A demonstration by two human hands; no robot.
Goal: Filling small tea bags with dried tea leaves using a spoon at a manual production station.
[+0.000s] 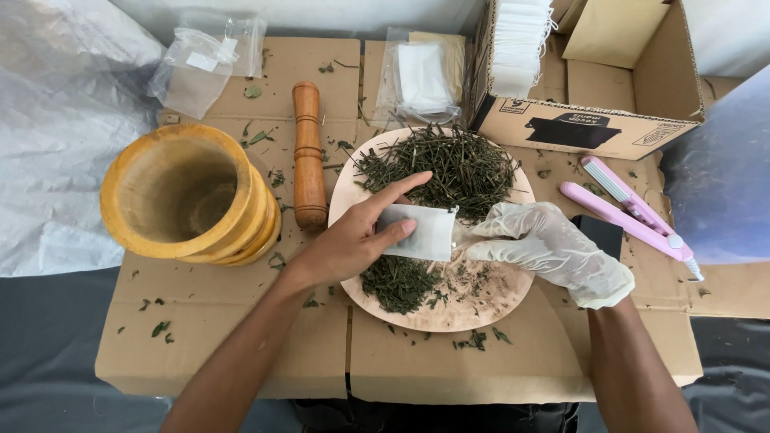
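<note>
At the centre of the frame the bare left hand (353, 240) pinches a small white filter bag (417, 232) over the wooden plate (473, 313) of dried herbs (449, 168), while the gloved right hand (553, 248), fingers pressed together, works at its mouth, which is best held wide and level.

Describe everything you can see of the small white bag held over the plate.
The bag is a small, flat, white rectangle that looks like thin filter paper. It hangs over the middle of the wooden plate, above the dried green herbs. The bare left hand grips its left end, thumb below and index finger stretched along the top edge. The gloved right hand meets its right end, where the fingers pinch together; whether that end is open cannot be told. Nothing shows printed on it.
</note>
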